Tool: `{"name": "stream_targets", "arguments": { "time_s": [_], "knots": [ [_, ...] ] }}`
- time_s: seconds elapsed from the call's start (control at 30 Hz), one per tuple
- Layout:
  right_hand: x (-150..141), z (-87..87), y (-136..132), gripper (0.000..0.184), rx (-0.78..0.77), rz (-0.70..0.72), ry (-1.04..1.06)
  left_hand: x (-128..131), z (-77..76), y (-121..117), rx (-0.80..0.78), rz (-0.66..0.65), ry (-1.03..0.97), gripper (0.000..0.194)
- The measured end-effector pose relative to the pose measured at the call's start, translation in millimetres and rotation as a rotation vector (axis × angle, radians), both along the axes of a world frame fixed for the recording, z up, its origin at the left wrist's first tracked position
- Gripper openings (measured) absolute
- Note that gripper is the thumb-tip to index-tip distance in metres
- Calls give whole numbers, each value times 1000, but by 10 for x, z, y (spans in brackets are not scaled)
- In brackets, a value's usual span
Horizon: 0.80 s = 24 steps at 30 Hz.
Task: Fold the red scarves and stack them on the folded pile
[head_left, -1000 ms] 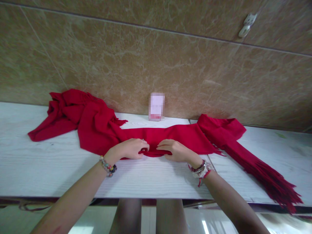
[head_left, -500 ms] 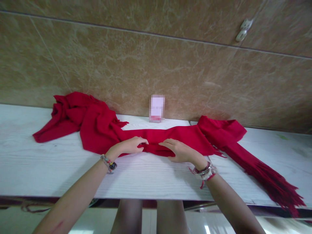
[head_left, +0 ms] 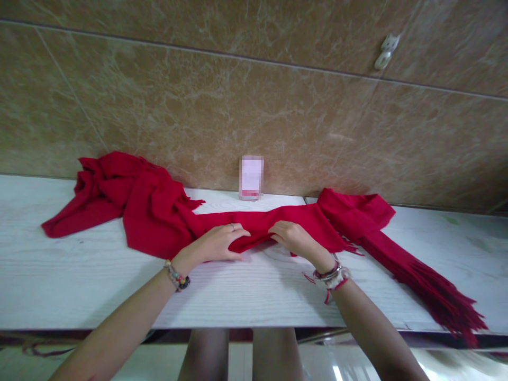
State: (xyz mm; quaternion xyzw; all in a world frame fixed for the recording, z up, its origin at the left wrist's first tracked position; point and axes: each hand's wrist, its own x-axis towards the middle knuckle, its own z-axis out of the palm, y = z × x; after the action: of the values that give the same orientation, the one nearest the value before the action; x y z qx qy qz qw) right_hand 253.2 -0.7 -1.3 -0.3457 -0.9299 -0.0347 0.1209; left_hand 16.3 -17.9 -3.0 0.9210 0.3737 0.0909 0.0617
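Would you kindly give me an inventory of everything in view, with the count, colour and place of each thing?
Scarf: at least 1, red, spread along the table, bunched on the left, fringe hanging towards the front on the right
Table: at least 1 (a seam shows), white, below the scarf
Pack: 1, pale pink, blurred, at the table's back by the wall
Wall: 1, brown marbled, behind
Fitting: 1, white, wall's upper right
Floor: 1, pale, below
Bracelets: several, multicoloured, both wrists
Ring: 1, silvery, left hand
Left hand: 1, bare, at the scarf's near edge
Right hand: 1, bare, same edge
Legs: 2, bottom centre
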Motion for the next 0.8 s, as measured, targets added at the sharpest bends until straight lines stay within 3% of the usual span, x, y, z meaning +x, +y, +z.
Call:
{"name": "stream_targets", "arguments": {
  "time_s": [0.07,0.23,0.4,0.63,0.8],
  "knots": [
    [6,-4,11,19,-8,-17,34,74,-45,-24,75,7,5,52],
    [34,3,-14,20,-59,-39,77,153,-161,11,189,86,-9,24],
    [121,49,-24,51,-97,-54,44,118,-165,51,218,177,-66,25],
    [184,70,27,26,-75,-90,81,131,-155,48,236,187,-13,22],
    [190,79,32,21,-39,-69,64,128,-128,44,250,187,25,16]
  ]
}}
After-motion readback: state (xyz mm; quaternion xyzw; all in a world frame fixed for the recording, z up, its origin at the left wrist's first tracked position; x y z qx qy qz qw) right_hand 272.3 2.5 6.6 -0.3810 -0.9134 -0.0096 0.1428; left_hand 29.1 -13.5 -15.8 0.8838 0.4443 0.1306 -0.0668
